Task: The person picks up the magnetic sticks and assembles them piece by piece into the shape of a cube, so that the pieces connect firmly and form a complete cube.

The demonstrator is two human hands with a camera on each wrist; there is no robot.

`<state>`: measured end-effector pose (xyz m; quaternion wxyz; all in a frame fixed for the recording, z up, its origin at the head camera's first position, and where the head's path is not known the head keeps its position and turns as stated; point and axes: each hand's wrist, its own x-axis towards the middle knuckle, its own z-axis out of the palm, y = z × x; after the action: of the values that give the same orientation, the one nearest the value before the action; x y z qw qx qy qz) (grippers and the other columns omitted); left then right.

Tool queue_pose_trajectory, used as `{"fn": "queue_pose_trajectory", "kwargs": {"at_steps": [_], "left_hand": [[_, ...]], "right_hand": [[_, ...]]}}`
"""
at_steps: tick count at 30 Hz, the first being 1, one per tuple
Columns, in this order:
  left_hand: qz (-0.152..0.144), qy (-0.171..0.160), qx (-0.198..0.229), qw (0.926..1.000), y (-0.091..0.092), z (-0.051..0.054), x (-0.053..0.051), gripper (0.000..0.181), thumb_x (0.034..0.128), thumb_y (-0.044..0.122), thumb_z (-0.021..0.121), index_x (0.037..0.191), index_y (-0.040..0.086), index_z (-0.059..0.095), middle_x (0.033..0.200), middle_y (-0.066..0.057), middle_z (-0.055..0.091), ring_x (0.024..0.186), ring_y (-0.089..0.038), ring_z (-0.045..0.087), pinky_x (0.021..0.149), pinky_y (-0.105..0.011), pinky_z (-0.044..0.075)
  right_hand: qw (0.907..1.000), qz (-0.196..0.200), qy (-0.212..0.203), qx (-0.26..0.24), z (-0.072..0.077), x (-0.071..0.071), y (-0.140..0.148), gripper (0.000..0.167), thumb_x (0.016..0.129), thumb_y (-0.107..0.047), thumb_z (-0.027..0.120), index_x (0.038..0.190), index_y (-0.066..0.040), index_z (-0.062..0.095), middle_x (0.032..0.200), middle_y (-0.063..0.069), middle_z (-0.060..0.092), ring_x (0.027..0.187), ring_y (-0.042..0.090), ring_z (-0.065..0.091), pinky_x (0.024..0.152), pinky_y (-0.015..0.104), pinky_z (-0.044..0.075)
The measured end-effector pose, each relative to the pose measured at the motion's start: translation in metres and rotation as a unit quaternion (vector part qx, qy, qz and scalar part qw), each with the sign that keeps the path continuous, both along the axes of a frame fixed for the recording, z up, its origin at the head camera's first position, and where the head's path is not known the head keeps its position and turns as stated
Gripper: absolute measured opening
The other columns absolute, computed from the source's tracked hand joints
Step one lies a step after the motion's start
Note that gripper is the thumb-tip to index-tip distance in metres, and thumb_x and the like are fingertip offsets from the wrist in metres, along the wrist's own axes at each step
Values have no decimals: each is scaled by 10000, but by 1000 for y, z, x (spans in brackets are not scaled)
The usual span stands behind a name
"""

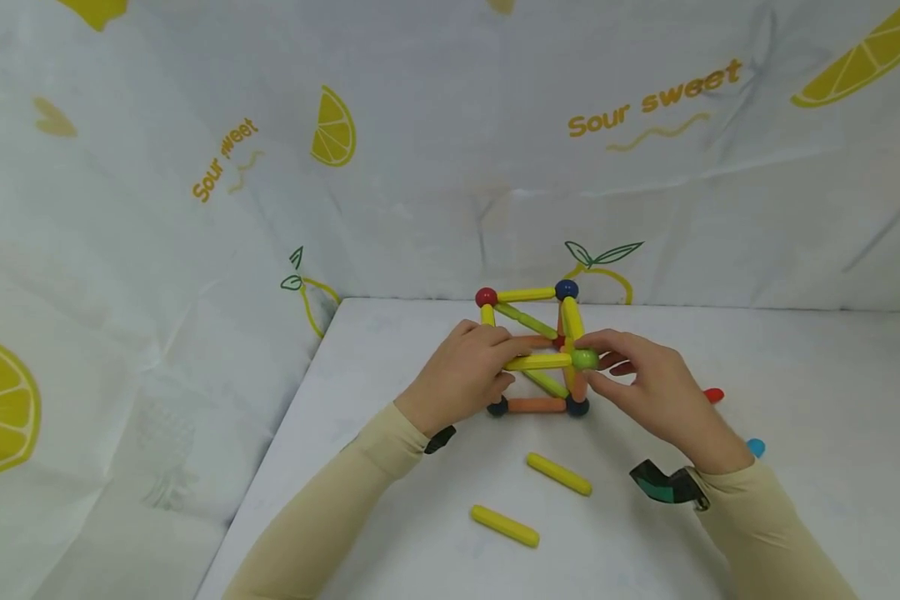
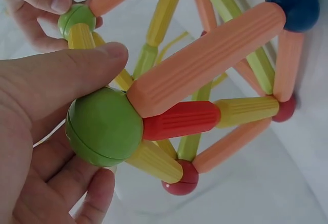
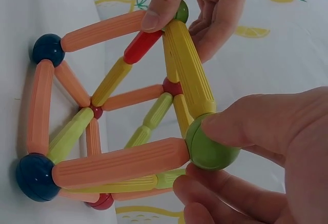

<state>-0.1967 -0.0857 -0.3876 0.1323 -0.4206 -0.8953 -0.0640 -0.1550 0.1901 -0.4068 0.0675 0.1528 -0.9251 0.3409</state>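
Observation:
A cube-like frame of magnetic sticks and balls stands on the table, braced by diagonal sticks. My left hand (image 1: 461,371) pinches a green ball (image 2: 105,126) at its near left upper corner, thumb on top; the hand hides that ball in the head view. At the near right upper corner, my right hand (image 1: 652,383) holds another green ball (image 1: 585,359) between thumb and fingers. A yellow stick (image 1: 537,362) spans the two green balls. Orange sticks (image 3: 120,162) run down from them to dark blue balls (image 3: 35,177). A red stick (image 2: 182,120) meets the left green ball.
Two loose yellow sticks (image 1: 558,473) lie on the white table (image 1: 390,533) nearer me. A red piece (image 1: 713,395) and a blue piece (image 1: 755,447) show partly past my right arm. A lemon-print cloth (image 1: 435,167) hangs behind the table.

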Motion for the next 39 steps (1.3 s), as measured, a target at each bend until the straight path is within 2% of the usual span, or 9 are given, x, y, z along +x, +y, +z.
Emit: {"fn": "queue_pose_trajectory", "kwargs": {"at_steps": [8, 18, 21, 24, 28, 31, 33, 36, 39], "left_hand": [[-201, 238, 476, 9984, -7, -2, -1, 634, 966, 67, 741, 1517, 359, 626, 986, 94, 705, 908, -71, 606, 932, -326, 463], [-299, 53, 547, 9980, -8, -9, -5, 662, 955, 149, 833, 1535, 372, 605, 1191, 108, 741, 1059, -68, 641, 982, -340, 461], [-333, 150, 645, 9973, -11, -11, -4, 663, 947, 216, 861, 1538, 368, 601, 1222, 98, 736, 1083, -83, 648, 1008, -333, 461], [-515, 549, 1000, 9921, -15, -11, 2, 515, 943, 294, 871, 1428, 261, 704, 1220, 64, 747, 1102, -120, 671, 1037, -328, 485], [-942, 956, 1410, 9809, -23, -14, 24, 286, 941, 321, 867, 1183, 178, 813, 1071, 65, 763, 983, -108, 679, 947, -298, 539], [-1256, 355, 1080, 9856, -27, -23, 46, 222, 957, 335, 846, 1134, 202, 822, 1022, 93, 756, 933, -71, 664, 878, -254, 547], [-1397, -465, 532, 9877, -29, -34, 58, 246, 983, 390, 813, 1164, 223, 812, 1051, 104, 755, 945, -37, 658, 880, -205, 543], [-1467, -1683, -283, 9743, -32, -54, 71, 301, 997, 473, 777, 1202, 254, 799, 1099, 129, 747, 962, 27, 639, 872, -120, 508], [-1418, -2319, -687, 9599, -35, -70, 80, 319, 976, 495, 793, 1215, 282, 796, 1069, 175, 712, 887, 85, 564, 813, -58, 444]], "right_hand": [[10000, -38, 11, -55, 1, 3, -4, 364, 997, -211, 798, 1346, -199, 695, 1269, 79, 763, 1026, 289, 771, 882, 547, 650], [9999, -69, -97, -80, 2, 8, -4, 366, 1011, -238, 783, 1357, -184, 678, 1314, 109, 744, 1033, 302, 773, 883, 566, 650], [9999, -57, -66, -55, 2, 8, -4, 362, 1011, -239, 782, 1354, -183, 681, 1316, 103, 744, 1033, 298, 774, 885, 561, 651], [10000, -48, 31, 26, 3, 8, -2, 378, 1007, -237, 787, 1365, -185, 680, 1293, 95, 752, 1021, 275, 774, 877, 522, 658], [9998, -108, 116, 129, 6, 9, 5, 482, 1001, -244, 794, 1457, -217, 641, 1246, 94, 765, 1006, 246, 777, 857, 421, 655], [9996, -202, 95, 198, 7, 10, 18, 533, 1010, -251, 784, 1512, -221, 605, 1245, 114, 765, 1019, 267, 778, 857, 439, 653], [9990, -273, 77, 334, 4, 11, 31, 508, 1018, -242, 772, 1501, -214, 616, 1245, 112, 767, 1030, 281, 774, 853, 453, 652], [9976, -347, 31, 597, -3, 13, 58, 433, 1011, -183, 765, 1433, -187, 666, 1237, 109, 770, 1024, 253, 765, 814, 399, 651], [9947, -455, -270, 886, -15, 18, 91, 380, 993, -150, 775, 1366, -148, 704, 1238, 143, 768, 1011, 290, 757, 777, 368, 637]]}}
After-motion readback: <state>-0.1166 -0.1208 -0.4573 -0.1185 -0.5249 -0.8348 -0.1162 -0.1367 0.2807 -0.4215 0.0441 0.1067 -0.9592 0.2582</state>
